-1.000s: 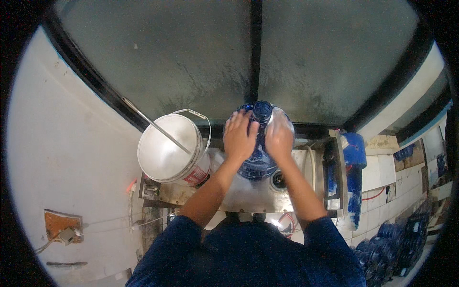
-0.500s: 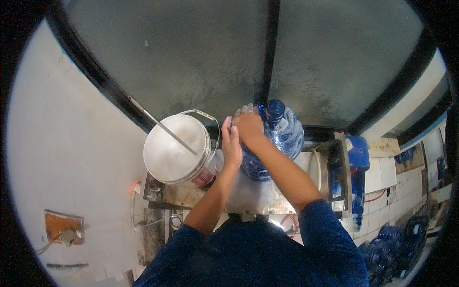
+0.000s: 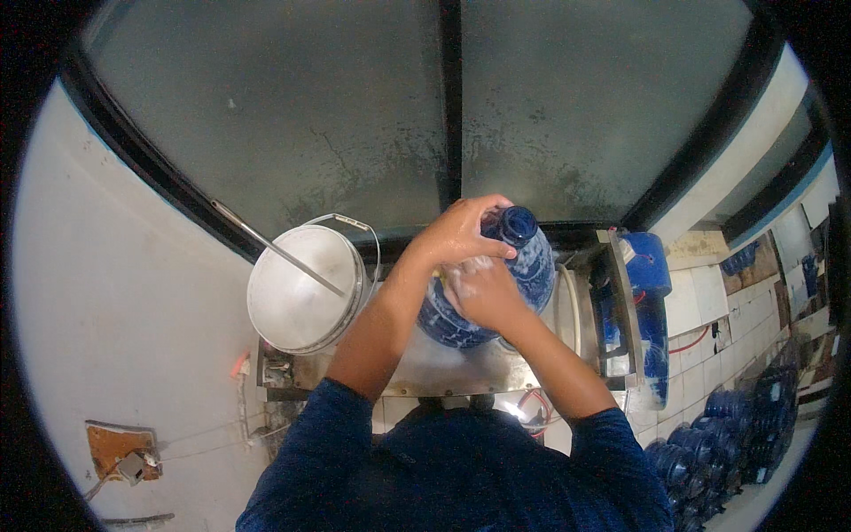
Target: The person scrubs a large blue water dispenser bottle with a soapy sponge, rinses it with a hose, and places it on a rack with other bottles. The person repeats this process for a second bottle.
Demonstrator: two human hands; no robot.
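A large blue water-cooler bottle (image 3: pixel 535 282), smeared with white suds, stands on the metal bench in front of me. My left hand (image 3: pixel 463 232) grips it by the neck, with thumb and fingers around the near-left side just under the mouth. Lower on the bottle's body, my right hand (image 3: pixel 487 297) presses with curled fingers. Suds cover those fingers, and a small yellow bit shows at their left edge; what it belongs to is mostly hidden. To the left is a white bucket (image 3: pixel 359 310) with its handle up and a metal rod (image 3: pixel 277 246) leaning inside.
The metal bench (image 3: pixel 390 377) runs under bucket and bottle, against a dark-framed glass pane (image 3: pixel 355 106). A pale hose (image 3: pixel 568 310) curves right of the bottle. Beyond stands a blue container (image 3: pixel 645 266). Several more blue bottles (image 3: pixel 709 452) sit at lower right.
My left hand has gone from beside the bucket up onto the bottle's neck. My right hand has slid down from the shoulder to the bottle's side. The view has shifted slightly.
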